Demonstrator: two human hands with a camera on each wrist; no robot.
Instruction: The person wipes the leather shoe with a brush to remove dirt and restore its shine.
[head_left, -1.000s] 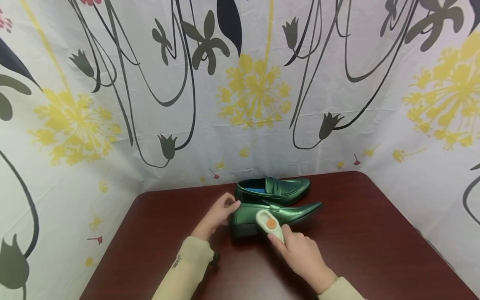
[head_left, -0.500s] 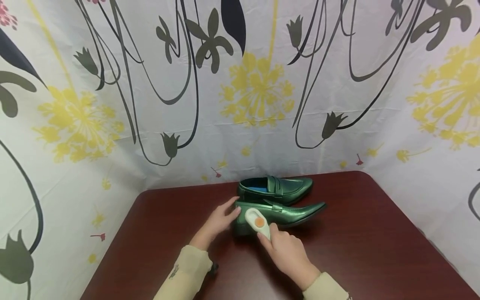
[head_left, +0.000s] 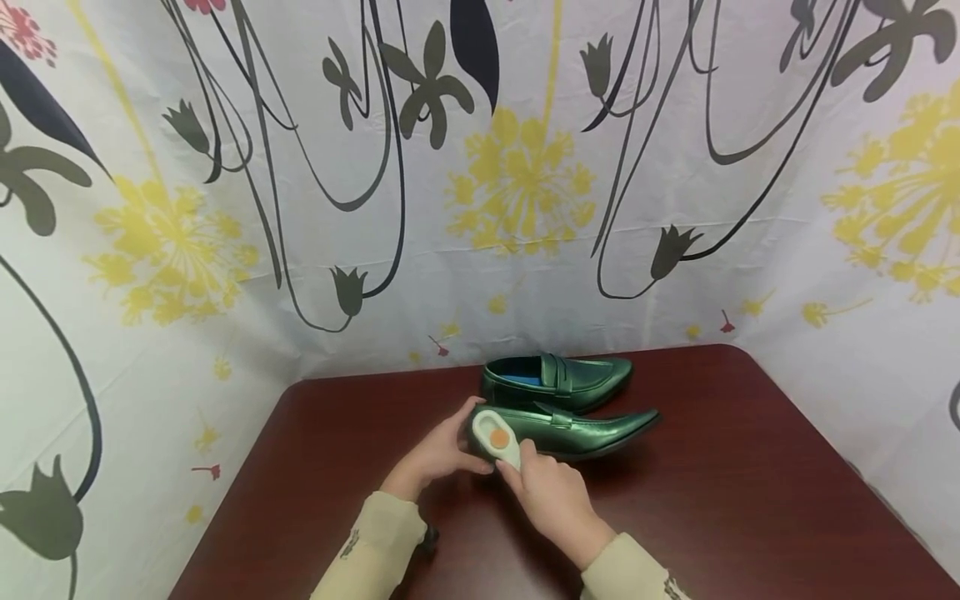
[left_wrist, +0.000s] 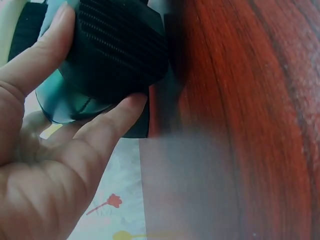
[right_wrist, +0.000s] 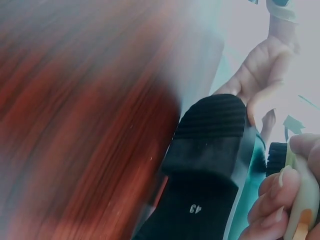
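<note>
A shiny green loafer (head_left: 600, 436) lies tipped on its side, its black sole (right_wrist: 200, 200) and ridged heel showing in the right wrist view. My left hand (head_left: 433, 457) grips it round the heel, thumb on one side and fingers on the other, as the left wrist view (left_wrist: 125, 45) shows. In my right hand (head_left: 557, 504) is a small cream brush (head_left: 510, 455) with an orange spot. Its dark bristles (right_wrist: 276, 157) face the side of the shoe near the heel; whether they touch it I cannot tell.
The second green loafer (head_left: 592, 382), blue inside, stands upright just behind the first. Both are on a dark red-brown wooden table (head_left: 750, 500). A white flower-patterned cloth (head_left: 405, 250) hangs close behind the table's back edge and along the sides.
The brush in my right hand has moved left along the shoe to the heel. My left thumb has come down lower, and the left hand now holds the heel more fully.
</note>
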